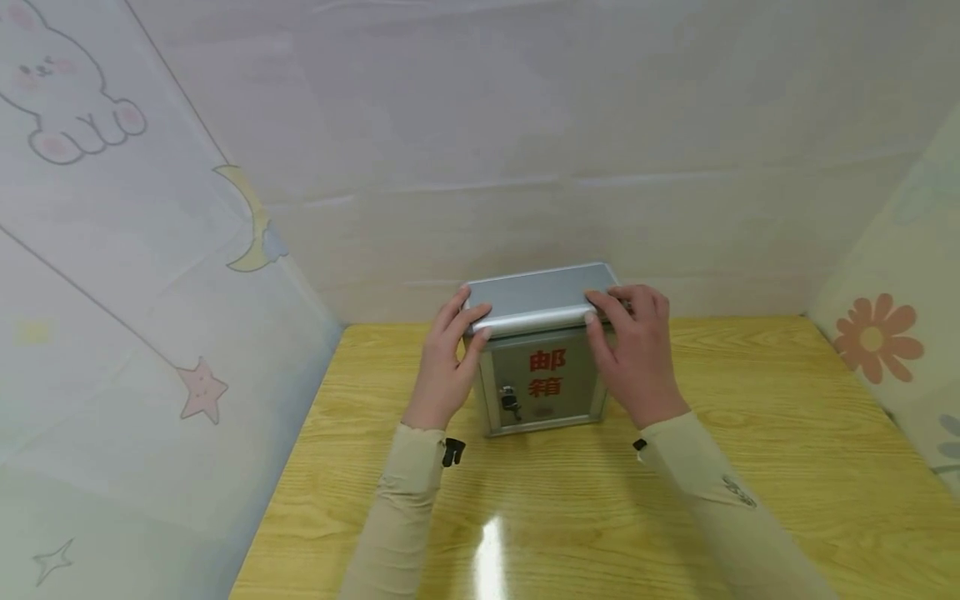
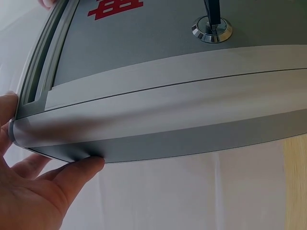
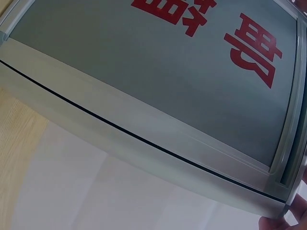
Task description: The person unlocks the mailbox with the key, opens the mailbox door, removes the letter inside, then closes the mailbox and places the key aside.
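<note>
A silver-grey metal mailbox (image 1: pixel 547 408) with red characters on its front door stands upright on the table. Its flat top (image 1: pixel 536 292) has rounded, shiny edges. My left hand (image 1: pixel 442 371) grips the upper left corner, the thumb at the front edge and fingers over the top and side. At the upper right corner, my right hand (image 1: pixel 641 358) holds the box with its thumb in front and fingers on top. A key (image 2: pixel 213 12) sits in the round lock on the door's left side. In the right wrist view only fingertips (image 3: pixel 273 224) show, at the box's corner.
The wood-grain table (image 1: pixel 360 492) reaches back to a pale cloth wall (image 1: pixel 525 167) close behind the mailbox. Printed side walls rise on the left and right, with a star (image 1: pixel 202 392), a moon (image 1: pixel 255 229) and a flower (image 1: pixel 873 337).
</note>
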Action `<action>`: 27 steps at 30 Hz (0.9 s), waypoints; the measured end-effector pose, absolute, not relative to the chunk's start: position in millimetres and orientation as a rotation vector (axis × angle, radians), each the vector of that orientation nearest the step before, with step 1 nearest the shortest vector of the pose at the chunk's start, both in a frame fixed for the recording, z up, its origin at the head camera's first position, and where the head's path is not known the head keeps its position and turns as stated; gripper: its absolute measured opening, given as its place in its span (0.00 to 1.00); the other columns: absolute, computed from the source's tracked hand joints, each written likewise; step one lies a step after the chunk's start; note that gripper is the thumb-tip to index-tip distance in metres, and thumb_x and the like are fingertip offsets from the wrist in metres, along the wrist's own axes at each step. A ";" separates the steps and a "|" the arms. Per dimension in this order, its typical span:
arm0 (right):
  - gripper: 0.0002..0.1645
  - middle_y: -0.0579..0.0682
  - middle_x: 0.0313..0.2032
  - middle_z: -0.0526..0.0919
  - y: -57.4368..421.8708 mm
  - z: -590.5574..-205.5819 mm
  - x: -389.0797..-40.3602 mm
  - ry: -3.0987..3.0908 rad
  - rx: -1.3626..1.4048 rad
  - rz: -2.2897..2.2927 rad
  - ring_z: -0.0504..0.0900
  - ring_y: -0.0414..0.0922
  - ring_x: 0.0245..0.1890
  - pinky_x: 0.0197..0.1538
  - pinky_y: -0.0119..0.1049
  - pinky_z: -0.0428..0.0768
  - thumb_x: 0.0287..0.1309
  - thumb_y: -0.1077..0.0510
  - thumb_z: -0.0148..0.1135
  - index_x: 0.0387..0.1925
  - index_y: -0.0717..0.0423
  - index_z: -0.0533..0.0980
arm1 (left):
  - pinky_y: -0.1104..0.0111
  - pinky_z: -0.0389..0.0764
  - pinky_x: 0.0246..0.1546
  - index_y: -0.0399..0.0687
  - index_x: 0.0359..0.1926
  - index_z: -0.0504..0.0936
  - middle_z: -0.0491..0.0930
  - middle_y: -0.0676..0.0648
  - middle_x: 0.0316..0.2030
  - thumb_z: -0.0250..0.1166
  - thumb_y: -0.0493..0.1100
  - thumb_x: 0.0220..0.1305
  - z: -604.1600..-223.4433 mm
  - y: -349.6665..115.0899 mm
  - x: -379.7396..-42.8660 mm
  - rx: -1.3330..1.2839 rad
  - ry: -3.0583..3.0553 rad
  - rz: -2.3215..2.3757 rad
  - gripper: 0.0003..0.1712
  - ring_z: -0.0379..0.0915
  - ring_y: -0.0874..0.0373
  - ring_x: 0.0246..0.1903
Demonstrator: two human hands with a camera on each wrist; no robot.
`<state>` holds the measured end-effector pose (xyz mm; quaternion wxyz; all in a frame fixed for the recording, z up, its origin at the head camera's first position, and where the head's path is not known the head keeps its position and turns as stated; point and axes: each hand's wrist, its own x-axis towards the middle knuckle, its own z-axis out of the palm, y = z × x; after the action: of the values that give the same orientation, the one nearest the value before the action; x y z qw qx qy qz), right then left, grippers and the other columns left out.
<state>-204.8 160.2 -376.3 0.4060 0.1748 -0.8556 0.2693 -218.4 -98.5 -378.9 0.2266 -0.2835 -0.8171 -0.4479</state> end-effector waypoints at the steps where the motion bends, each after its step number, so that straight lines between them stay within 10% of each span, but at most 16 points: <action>1: 0.18 0.62 0.50 0.70 161.4 -376.3 -204.2 -2.158 0.435 0.680 0.63 0.61 0.54 0.56 0.55 0.61 0.67 0.55 0.55 0.52 0.60 0.78 | 0.58 0.63 0.64 0.50 0.61 0.75 0.57 0.48 0.70 0.55 0.48 0.72 -379.0 -97.3 -219.1 -0.784 -2.251 -1.236 0.20 0.51 0.56 0.69; 27: 0.17 0.63 0.50 0.70 193.4 -376.5 -196.6 -2.117 0.318 0.720 0.61 0.61 0.52 0.53 0.56 0.60 0.65 0.57 0.57 0.52 0.60 0.79 | 0.63 0.62 0.64 0.51 0.61 0.76 0.57 0.47 0.70 0.56 0.48 0.71 -379.4 -61.7 -240.0 -0.913 -2.248 -1.263 0.20 0.49 0.58 0.70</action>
<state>-196.6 193.4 -376.5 0.4273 0.1275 -0.8474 0.2882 -240.0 -61.7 -379.4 0.2020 -0.3269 -0.8049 -0.4522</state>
